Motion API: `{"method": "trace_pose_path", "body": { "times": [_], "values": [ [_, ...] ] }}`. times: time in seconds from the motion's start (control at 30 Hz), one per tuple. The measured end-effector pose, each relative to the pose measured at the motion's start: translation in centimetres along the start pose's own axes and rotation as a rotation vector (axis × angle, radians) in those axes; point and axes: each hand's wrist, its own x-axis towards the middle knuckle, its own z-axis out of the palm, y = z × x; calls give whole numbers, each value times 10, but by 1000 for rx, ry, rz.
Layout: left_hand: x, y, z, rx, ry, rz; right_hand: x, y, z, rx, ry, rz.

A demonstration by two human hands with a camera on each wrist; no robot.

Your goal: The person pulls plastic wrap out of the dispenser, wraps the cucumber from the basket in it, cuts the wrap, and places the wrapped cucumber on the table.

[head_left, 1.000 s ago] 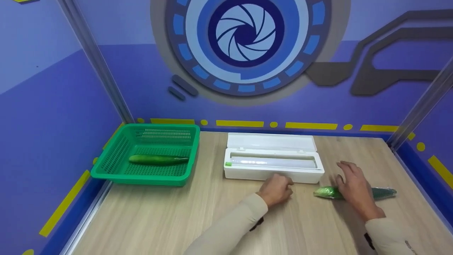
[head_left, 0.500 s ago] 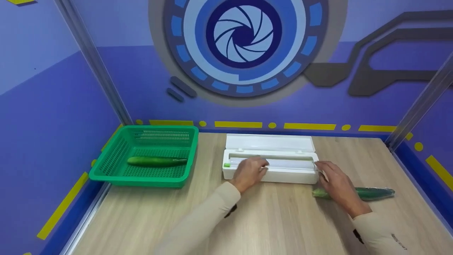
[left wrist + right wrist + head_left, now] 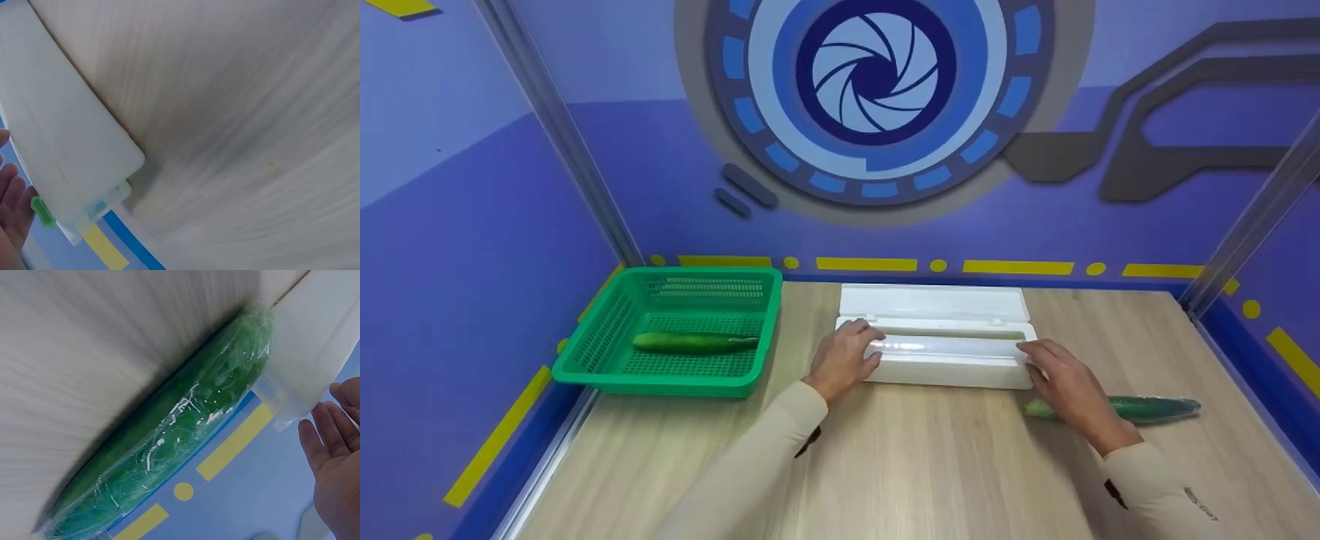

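Observation:
A white cling film dispenser box (image 3: 952, 374) stands on the table with its lid (image 3: 934, 301) folded back. Across its opening lies a roll of cling film (image 3: 945, 346). My left hand (image 3: 840, 360) grips the film at the roll's left end, thumb in front and fingers over the top. At the right end my right hand (image 3: 1069, 386) pinches the film near the box's corner. A cucumber wrapped in clear film (image 3: 169, 422) lies right of the box, partly hidden by the right hand in the head view. In the left wrist view, a green slider (image 3: 43, 212) sits beside the left fingers.
To the left stands a green plastic basket (image 3: 652, 381) holding an unwrapped cucumber (image 3: 690, 343). A blue-purple patterned wall (image 3: 720, 225) rises behind the wooden table (image 3: 930, 465), with metal posts at both back corners.
My left hand has moved from in front of the box up to the roll and then leftward to its end. My right hand has left the wrapped cucumber for the roll's right end.

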Motion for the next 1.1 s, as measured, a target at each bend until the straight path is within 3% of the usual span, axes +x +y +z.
{"method": "trace_pose_path", "body": {
  "times": [0.3,0.4,0.6,0.73,0.97,1.1],
  "values": [
    [-7,-13,-5,60,24,18,4,-1,0,1,0,-25],
    [-10,-17,-6,57,20,-12,5,-2,-2,3,-16,-9],
    [-14,-20,-9,20,-21,-83,6,-1,-2,8,-36,2],
    [-15,-20,-11,19,-36,-92,6,0,-1,-12,-37,-22],
    [-10,-15,-12,67,-122,-110,10,0,-2,-55,-63,-31],
    [-6,-13,-12,125,-119,-122,14,0,0,-72,-24,-71]
  ]
}}
